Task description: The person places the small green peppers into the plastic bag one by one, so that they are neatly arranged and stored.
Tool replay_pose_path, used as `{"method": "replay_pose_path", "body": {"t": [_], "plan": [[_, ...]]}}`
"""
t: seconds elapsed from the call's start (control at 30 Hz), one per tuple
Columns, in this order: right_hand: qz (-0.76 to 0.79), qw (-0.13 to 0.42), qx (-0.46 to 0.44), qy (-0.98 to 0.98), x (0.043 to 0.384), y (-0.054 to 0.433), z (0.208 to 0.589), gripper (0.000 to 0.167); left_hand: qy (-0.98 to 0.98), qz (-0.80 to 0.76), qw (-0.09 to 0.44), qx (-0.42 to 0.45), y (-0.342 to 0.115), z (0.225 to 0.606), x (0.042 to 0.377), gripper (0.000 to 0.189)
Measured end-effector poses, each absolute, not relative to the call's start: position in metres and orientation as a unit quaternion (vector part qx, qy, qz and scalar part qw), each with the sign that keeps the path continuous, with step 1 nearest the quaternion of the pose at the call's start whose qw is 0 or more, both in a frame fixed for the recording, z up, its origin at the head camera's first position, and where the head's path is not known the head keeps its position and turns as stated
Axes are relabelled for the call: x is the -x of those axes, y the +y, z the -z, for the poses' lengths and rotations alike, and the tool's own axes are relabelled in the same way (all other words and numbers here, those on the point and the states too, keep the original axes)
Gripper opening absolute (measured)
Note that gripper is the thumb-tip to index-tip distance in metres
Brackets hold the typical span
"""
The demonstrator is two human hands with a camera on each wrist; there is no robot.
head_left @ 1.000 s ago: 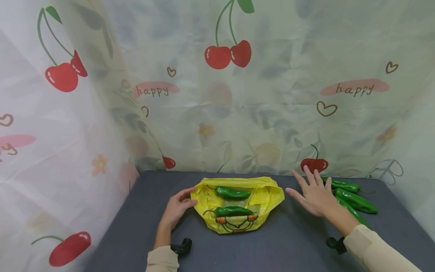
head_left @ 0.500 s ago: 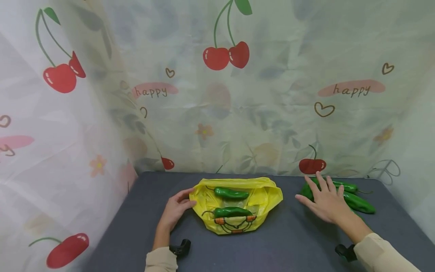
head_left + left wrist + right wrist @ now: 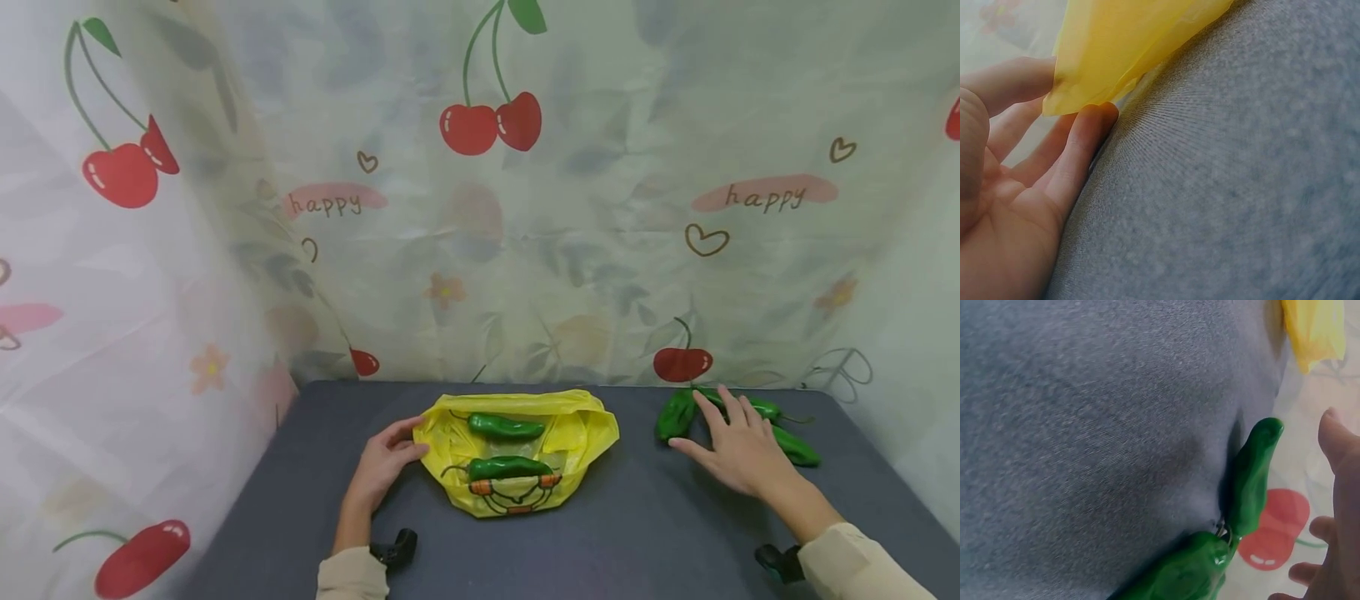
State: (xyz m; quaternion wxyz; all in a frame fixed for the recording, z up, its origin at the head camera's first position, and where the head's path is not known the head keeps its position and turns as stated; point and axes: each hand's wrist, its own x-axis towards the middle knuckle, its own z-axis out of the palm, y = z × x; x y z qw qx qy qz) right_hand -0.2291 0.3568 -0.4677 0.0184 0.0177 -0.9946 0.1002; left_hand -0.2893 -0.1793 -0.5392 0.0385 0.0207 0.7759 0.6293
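Bag (image 3: 588,442) lies gaping on the table (image 3: 495,558) in the head view, with two peppers (image 3: 506,427) inside it. At the bag's left end, the left hand (image 3: 380,468) holds its rim. Right of the bag, well apart from it, the right hand (image 3: 738,458) is spread over at least three loose peppers (image 3: 677,415), hiding part of them. The step in hand looks like reaching for one more to bag.

The left wrist view shows the left hand pinching the bag's edge between thumb and fingers, which should steady it.

In the right wrist view, the right hand's thumb and fingers stand apart, holding nothing, near the loose pepper closest to the bag. The next move seems to call for lowering onto one pepper, gripping its body and carrying it to the bag's mouth.
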Motion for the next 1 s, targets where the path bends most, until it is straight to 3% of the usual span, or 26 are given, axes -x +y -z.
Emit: {"method": "replay_pose_path", "body": {"t": [0.57, 1.0], "plan": [[-0.13, 0.038, 0.013, -0.991, 0.217, 0.388, 0.458, 0.111, 0.776, -0.63, 0.034, -0.022, -0.178, 0.541, 0.291, 0.054], [-0.145, 0.027, 0.029, -0.989, 0.213, 0.413, 0.468, 0.103, 0.779, -0.626, 0.036, -0.02, -0.178, 0.54, 0.29, 0.053]]}}
